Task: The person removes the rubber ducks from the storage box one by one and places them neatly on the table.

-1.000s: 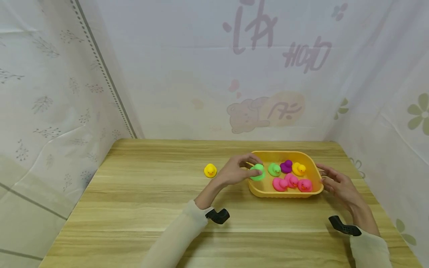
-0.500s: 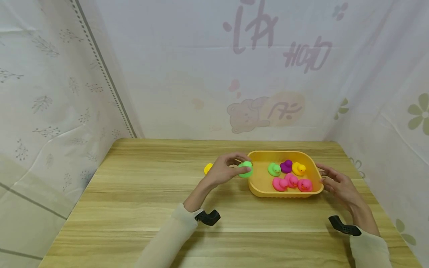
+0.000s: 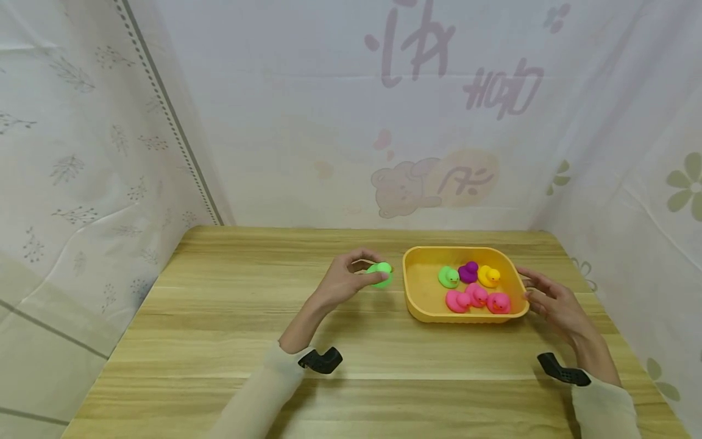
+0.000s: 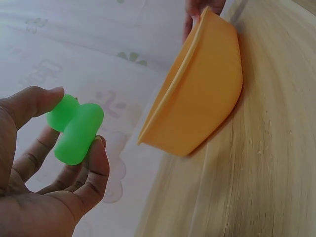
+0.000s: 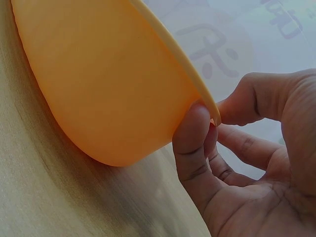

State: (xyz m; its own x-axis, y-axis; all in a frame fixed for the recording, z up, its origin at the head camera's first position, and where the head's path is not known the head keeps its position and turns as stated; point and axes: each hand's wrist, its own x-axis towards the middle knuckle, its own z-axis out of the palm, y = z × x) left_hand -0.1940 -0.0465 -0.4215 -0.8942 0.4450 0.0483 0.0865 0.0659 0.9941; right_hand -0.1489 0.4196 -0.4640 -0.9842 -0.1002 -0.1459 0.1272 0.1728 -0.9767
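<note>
My left hand [image 3: 341, 281] pinches a green rubber duck [image 4: 80, 131] between thumb and fingers, held up left of the yellow plastic tub [image 3: 421, 289]. At the tub's right end, my right hand [image 3: 560, 310] pinches the rim, thumb and fingers on either side of it in the right wrist view. Inside the tub sit another green duck [image 3: 448, 277], a purple duck [image 3: 468, 272], a yellow duck [image 3: 489, 277] and three pink ducks [image 3: 458, 301], gathered toward the middle and right. The tub's left part shows bare floor.
The tub stands on a wood-grain table [image 3: 219, 341], toward its back right. Printed white cloth [image 3: 285, 134] hangs behind the table and on both sides. A black wrist mount [image 3: 320, 361] sits on each sleeve.
My left hand has lifted the green duck out over the tub's left rim and carried it left. The loose yellow duck on the table is now hidden behind that hand. My right hand stays put.
</note>
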